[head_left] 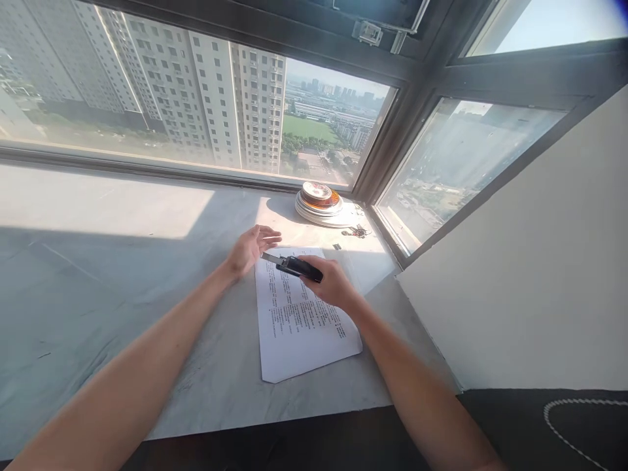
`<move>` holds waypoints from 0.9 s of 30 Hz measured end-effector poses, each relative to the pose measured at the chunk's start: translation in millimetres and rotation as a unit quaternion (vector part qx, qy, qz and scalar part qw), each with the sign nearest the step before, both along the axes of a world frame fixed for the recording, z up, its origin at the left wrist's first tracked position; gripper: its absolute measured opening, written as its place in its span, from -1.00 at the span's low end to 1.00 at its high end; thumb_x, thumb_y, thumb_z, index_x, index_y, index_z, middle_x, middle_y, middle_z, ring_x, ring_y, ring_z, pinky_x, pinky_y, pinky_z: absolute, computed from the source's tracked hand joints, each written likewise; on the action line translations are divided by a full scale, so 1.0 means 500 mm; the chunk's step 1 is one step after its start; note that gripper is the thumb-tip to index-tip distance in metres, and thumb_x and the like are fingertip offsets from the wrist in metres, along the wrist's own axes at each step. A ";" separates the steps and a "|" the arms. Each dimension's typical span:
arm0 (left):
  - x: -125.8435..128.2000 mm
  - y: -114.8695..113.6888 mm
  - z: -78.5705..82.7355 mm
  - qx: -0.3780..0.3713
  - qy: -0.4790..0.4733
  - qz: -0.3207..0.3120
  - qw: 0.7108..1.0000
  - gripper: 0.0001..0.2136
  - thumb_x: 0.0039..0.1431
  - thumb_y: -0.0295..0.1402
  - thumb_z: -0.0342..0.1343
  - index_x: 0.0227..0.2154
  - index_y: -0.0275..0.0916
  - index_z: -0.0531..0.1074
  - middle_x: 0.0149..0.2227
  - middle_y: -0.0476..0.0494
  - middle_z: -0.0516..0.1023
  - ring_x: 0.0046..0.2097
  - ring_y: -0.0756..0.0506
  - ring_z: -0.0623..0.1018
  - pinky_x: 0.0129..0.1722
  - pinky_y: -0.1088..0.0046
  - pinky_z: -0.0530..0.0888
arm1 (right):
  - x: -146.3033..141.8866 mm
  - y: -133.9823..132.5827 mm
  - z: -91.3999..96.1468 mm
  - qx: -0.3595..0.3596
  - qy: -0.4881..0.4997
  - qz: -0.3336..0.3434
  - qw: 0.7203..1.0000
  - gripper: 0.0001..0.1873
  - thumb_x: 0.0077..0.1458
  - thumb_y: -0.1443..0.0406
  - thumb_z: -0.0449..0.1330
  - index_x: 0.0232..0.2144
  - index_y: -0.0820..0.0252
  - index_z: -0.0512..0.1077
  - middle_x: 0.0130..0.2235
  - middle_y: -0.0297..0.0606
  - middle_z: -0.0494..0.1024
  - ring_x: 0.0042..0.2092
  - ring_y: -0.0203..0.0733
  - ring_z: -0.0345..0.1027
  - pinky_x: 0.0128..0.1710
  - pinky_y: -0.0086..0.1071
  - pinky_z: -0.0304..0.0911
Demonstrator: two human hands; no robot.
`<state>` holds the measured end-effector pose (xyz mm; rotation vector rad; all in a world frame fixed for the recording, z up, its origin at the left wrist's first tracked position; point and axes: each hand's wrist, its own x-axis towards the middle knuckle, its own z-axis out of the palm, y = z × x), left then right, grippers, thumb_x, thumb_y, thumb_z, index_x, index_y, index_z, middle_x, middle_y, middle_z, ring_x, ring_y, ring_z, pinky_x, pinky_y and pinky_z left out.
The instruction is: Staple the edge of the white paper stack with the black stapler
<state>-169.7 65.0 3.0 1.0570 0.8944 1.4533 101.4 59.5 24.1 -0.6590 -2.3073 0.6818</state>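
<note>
My right hand [330, 280] is wrapped round a black stapler [300, 268], whose metal end points toward my left hand. The stapler is over the upper part of a printed paper stack [307, 340] lying on the sill. Beside the top left corner of the sheets is my left hand [252, 250], its fingers apart and holding nothing that I can see. Whether those fingers touch the paper's edge I cannot tell. Small dark pieces [337, 246], too small to name, lie just past the top right of the paper.
A stack of plates and bowls [320, 208] stands in the window corner. Next to it is a small dark tangled item [357, 231]. Window frames [380, 140] border the marble sill [206, 366], and a white wall [530, 261] rises at the right. The sill's front edge is near me.
</note>
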 end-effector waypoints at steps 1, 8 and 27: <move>-0.001 -0.002 0.003 -0.034 -0.034 -0.029 0.998 -0.52 0.41 0.14 0.13 -0.04 -0.23 0.55 0.14 -0.37 0.66 0.16 -0.34 0.63 0.22 -0.03 0.51 | -0.003 -0.002 0.000 0.055 0.019 -0.022 0.998 -0.46 0.24 0.49 0.21 0.21 0.04 0.53 0.12 -0.22 0.69 0.14 -0.03 0.57 0.11 -0.14 0.49; -0.003 -0.013 0.004 -0.127 -0.036 -0.187 0.973 -0.50 0.42 0.10 0.18 0.00 -0.28 0.64 0.09 -0.43 0.70 0.19 -0.29 0.66 0.26 0.15 0.57 | -0.025 0.001 0.009 0.245 -0.085 -0.062 0.964 -0.46 0.37 0.58 0.11 0.14 -0.09 0.60 0.25 -0.34 0.61 0.39 -0.01 0.37 0.31 0.01 0.38; -0.020 0.000 -0.004 -0.083 0.071 -0.032 0.994 -0.70 0.24 -0.17 0.47 -0.09 -0.26 0.68 0.00 -0.33 0.75 -0.12 -0.14 0.76 -0.07 0.36 0.72 | 0.037 0.072 -0.013 0.043 0.074 -0.293 0.952 -0.75 0.18 0.27 0.29 -0.08 0.09 0.61 -0.22 -0.23 0.71 -0.22 -0.04 0.54 -0.13 -0.17 0.42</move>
